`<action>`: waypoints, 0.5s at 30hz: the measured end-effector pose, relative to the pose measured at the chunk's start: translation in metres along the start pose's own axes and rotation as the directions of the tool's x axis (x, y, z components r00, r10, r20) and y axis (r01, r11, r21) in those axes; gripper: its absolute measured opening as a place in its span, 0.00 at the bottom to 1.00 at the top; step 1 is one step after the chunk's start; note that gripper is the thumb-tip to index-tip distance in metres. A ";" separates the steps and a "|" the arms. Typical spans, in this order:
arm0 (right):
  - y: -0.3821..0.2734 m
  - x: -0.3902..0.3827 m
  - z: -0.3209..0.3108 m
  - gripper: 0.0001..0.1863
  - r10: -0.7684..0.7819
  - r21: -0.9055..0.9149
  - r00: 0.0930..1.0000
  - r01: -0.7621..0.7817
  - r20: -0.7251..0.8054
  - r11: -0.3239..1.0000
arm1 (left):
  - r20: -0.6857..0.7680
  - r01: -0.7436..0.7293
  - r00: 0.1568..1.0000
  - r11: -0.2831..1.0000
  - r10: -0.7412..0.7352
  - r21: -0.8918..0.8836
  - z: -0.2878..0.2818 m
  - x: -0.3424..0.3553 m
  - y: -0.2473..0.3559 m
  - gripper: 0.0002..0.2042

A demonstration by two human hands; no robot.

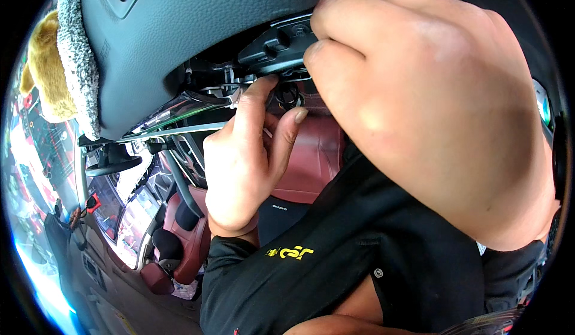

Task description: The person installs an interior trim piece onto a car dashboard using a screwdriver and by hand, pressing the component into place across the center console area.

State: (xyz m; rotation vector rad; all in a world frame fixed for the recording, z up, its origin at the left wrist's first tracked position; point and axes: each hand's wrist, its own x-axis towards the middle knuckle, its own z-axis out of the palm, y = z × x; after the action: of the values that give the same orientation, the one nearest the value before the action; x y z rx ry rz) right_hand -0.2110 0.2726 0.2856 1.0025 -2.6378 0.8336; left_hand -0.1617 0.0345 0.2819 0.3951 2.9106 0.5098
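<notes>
1. A golden plush toy (pixel 51 68) is set against a fuzzy grey cover (pixel 78 53).
2. A steering wheel (pixel 114 168) is seen below the grained grey dashboard (pixel 197 23).
3. The left hand (pixel 242 161) is raised, index extended to the dashboard's gap, thumb spread.
4. There, a ridged black plastic housing (pixel 275 46) is partly blocked by the bent right hand (pixel 407 53); its grip cannot be told.

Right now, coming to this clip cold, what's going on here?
Someone in a black short-sleeved top has both bare hands at the opening beside a grey, textured dashboard in a car. The left hand reaches its index finger to the edge of a black moulded plastic part, thumb held apart. The right hand is beside that part, its fingertips hidden. A dark red, leather-look seat shows behind.
</notes>
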 end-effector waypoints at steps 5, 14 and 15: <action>-0.002 -0.001 0.002 0.10 0.012 0.018 1.000 -0.012 -0.010 1.000 | -0.019 -0.114 0.993 0.989 0.117 0.092 0.001 0.000 -0.006 0.21; -0.005 -0.004 0.002 0.10 0.030 0.028 0.999 -0.029 -0.019 0.999 | 0.004 0.034 0.999 0.999 -0.034 -0.026 0.002 0.005 -0.004 0.17; -0.001 -0.004 0.001 0.10 0.030 0.028 0.999 -0.030 -0.014 0.999 | 0.006 0.037 0.999 0.998 -0.037 -0.047 0.002 0.006 -0.004 0.17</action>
State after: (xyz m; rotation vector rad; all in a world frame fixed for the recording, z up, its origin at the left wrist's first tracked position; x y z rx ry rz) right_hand -0.2074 0.2734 0.2844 0.9623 -2.6428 0.8822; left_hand -0.1679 0.0336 0.2776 0.3345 2.8896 0.5692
